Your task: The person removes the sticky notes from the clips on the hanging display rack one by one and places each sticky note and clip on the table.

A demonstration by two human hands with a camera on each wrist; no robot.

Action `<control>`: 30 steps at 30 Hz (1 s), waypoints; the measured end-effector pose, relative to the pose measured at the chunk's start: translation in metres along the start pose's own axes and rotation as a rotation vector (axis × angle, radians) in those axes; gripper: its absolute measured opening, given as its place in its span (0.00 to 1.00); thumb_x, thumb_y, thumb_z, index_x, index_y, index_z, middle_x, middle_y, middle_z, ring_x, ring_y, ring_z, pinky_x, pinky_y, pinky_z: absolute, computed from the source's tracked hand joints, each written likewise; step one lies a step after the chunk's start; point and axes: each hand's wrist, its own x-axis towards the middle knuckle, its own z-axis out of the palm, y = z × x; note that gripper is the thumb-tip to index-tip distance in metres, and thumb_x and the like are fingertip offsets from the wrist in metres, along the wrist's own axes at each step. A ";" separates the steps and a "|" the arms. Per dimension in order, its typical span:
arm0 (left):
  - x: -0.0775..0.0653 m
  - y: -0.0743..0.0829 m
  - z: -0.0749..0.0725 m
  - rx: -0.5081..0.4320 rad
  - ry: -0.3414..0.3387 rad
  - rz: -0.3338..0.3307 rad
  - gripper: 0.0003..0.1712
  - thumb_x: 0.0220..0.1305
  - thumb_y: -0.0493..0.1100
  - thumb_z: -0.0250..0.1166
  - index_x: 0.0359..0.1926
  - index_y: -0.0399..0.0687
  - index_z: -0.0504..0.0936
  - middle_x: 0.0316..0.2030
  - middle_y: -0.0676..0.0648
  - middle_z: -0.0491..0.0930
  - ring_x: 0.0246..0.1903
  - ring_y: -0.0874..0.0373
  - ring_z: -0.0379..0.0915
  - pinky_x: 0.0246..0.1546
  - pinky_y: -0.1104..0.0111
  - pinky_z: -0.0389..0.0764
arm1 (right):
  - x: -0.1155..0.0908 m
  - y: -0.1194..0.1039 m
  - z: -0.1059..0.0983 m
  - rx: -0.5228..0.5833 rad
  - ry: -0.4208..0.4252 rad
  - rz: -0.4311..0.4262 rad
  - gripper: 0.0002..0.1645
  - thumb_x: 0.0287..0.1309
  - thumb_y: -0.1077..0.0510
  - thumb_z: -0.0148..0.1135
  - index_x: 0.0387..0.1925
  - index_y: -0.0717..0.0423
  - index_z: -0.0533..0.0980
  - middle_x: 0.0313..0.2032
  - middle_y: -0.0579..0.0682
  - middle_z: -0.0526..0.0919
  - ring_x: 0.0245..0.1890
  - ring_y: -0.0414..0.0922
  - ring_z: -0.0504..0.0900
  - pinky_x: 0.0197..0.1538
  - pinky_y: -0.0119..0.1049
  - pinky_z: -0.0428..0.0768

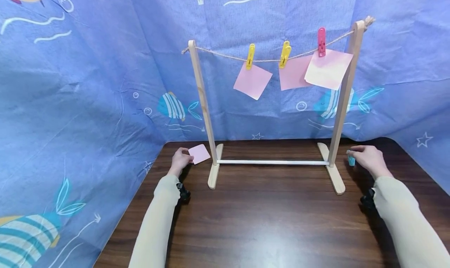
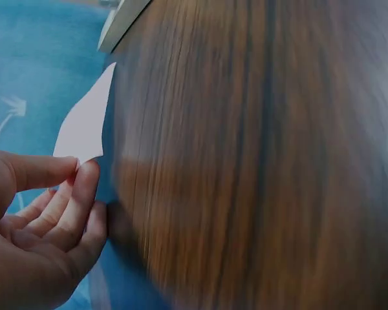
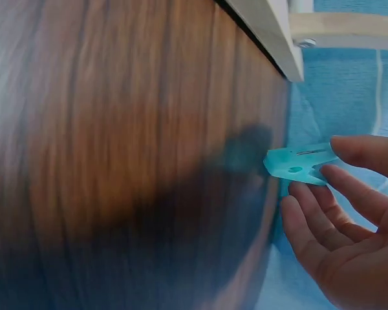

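Note:
My left hand (image 1: pixel 181 160) pinches a pink square of paper (image 1: pixel 199 154) by one corner, left of the wooden rack. In the left wrist view the paper (image 2: pixel 87 123) bends slightly between thumb and forefinger. On the far right, my right hand (image 1: pixel 370 158) holds a turquoise clothespin (image 3: pixel 299 163) between thumb and fingers, near the rack's right foot. Above, a twine line (image 1: pixel 225 56) carries three pink papers. Yellow clothespins (image 1: pixel 250 57) grip the left paper (image 1: pixel 253 80) and the middle paper (image 1: pixel 294 74); a red clothespin (image 1: pixel 321 42) grips the right paper (image 1: pixel 328 69), which overlaps the middle one.
The wooden rack stands on the dark wood table (image 1: pixel 260 217), with a left post (image 1: pixel 203 100), a right post (image 1: pixel 346 96) and a white crossbar (image 1: pixel 272 162) low between them. Behind hangs a blue fish-print cloth (image 1: pixel 239 115), also along both sides.

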 end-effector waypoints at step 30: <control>0.007 0.004 0.012 0.119 0.075 -0.073 0.25 0.62 0.31 0.63 0.59 0.27 0.72 0.48 0.32 0.77 0.37 0.47 0.77 0.45 0.60 0.80 | 0.014 0.005 0.022 0.231 -0.055 0.240 0.44 0.71 0.40 0.52 0.72 0.70 0.60 0.71 0.77 0.52 0.68 0.77 0.49 0.66 0.67 0.64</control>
